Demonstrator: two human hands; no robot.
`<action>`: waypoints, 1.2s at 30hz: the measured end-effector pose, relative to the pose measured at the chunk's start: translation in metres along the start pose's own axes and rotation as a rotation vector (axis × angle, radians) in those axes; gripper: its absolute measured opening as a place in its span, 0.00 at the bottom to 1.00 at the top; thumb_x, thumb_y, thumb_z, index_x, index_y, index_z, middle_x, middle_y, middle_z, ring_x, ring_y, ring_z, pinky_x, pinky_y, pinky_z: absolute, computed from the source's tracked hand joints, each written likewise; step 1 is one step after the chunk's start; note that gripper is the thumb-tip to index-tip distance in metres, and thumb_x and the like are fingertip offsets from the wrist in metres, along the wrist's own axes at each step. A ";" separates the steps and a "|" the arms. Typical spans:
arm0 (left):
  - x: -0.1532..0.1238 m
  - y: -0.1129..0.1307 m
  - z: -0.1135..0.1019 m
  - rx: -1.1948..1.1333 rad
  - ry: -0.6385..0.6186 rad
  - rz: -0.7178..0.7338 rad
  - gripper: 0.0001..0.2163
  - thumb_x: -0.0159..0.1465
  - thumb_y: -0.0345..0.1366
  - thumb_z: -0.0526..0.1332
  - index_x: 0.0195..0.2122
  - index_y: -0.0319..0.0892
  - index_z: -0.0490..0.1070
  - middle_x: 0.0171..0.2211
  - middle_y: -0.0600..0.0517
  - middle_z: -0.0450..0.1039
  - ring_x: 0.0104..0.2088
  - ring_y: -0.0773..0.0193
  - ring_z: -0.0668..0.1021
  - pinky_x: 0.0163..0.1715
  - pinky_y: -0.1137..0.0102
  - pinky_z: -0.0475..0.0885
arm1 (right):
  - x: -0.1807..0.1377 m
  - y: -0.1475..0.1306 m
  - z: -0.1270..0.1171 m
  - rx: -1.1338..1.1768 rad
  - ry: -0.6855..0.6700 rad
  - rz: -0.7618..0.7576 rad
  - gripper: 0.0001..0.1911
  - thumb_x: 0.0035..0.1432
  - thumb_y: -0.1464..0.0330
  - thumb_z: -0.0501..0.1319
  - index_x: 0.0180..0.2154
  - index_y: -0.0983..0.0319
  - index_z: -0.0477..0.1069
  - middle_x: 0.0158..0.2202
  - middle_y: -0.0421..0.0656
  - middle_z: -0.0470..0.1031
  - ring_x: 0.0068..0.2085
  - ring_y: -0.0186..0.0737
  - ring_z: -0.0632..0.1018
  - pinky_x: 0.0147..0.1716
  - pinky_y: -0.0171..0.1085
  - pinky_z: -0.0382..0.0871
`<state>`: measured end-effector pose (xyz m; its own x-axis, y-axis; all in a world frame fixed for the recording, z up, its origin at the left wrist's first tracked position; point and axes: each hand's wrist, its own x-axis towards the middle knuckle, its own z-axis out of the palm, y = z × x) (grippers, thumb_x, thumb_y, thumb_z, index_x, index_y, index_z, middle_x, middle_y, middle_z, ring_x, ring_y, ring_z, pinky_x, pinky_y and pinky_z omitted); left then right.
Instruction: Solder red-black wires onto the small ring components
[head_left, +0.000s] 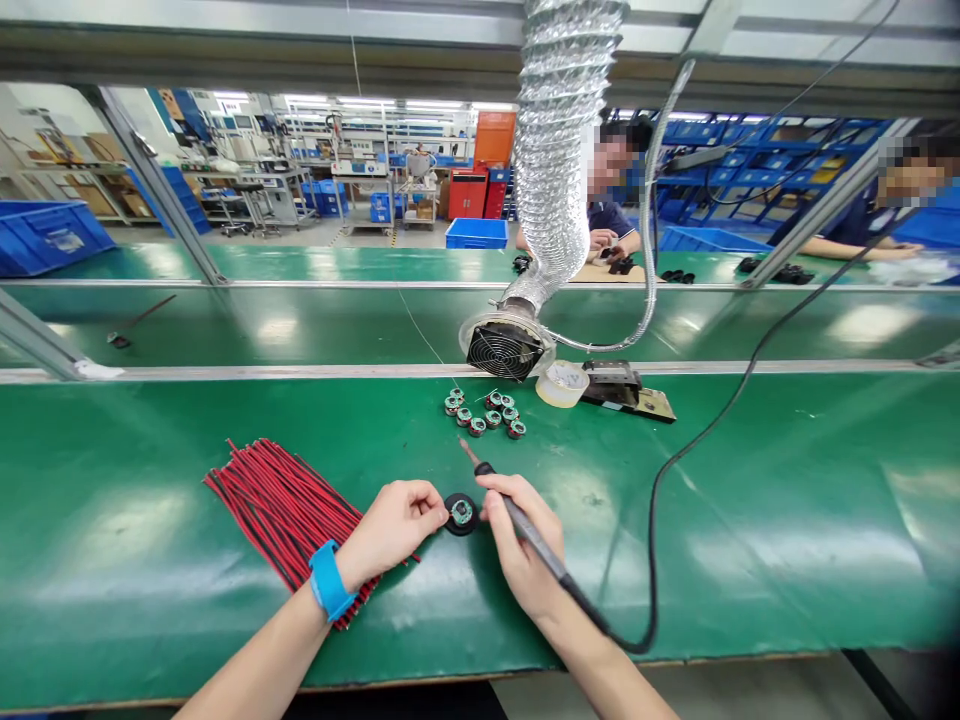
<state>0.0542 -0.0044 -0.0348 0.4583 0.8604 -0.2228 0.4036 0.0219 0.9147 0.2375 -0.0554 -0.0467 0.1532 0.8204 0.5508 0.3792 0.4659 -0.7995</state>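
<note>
My left hand [394,527], with a blue wristband, is curled and its fingertips pinch the left edge of a small round black part [460,514] with a green and silver centre, lying on the green mat. My right hand [523,545] is closed round a black soldering iron [517,517]; its tip points up and away, past the part. The right fingertips also touch the part's right edge. A bundle of red and black wires [281,505] lies under and left of my left wrist.
Several small round coil parts [486,412] sit ahead, near a fume fan [504,348] on a silver duct, a tape roll [562,383] and a black holder [615,385]. The iron's cable [701,440] loops right. Two other people sit across the conveyor.
</note>
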 end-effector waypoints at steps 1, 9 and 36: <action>0.000 0.000 0.000 0.014 0.007 0.014 0.13 0.61 0.44 0.61 0.30 0.38 0.72 0.26 0.54 0.69 0.27 0.66 0.67 0.28 0.71 0.60 | 0.001 0.000 0.002 -0.001 -0.031 -0.011 0.11 0.67 0.72 0.58 0.47 0.58 0.75 0.36 0.42 0.75 0.35 0.38 0.78 0.37 0.36 0.74; -0.012 0.010 0.002 0.359 0.128 0.180 0.09 0.65 0.40 0.64 0.43 0.41 0.74 0.35 0.51 0.74 0.35 0.60 0.74 0.37 0.67 0.69 | -0.002 0.013 0.011 0.054 -0.169 0.035 0.21 0.65 0.78 0.56 0.55 0.54 0.71 0.45 0.42 0.70 0.40 0.36 0.78 0.43 0.35 0.74; 0.157 0.049 -0.190 1.223 0.336 0.187 0.08 0.65 0.33 0.60 0.39 0.39 0.78 0.45 0.38 0.76 0.54 0.45 0.73 0.55 0.56 0.61 | -0.008 0.019 0.017 -0.240 -0.089 -0.084 0.20 0.69 0.76 0.49 0.58 0.56 0.66 0.44 0.45 0.70 0.32 0.34 0.78 0.34 0.32 0.75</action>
<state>-0.0047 0.2285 0.0395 0.4374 0.8892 0.1345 0.8984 -0.4388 -0.0204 0.2281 -0.0480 -0.0700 0.0357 0.8129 0.5813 0.5939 0.4505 -0.6665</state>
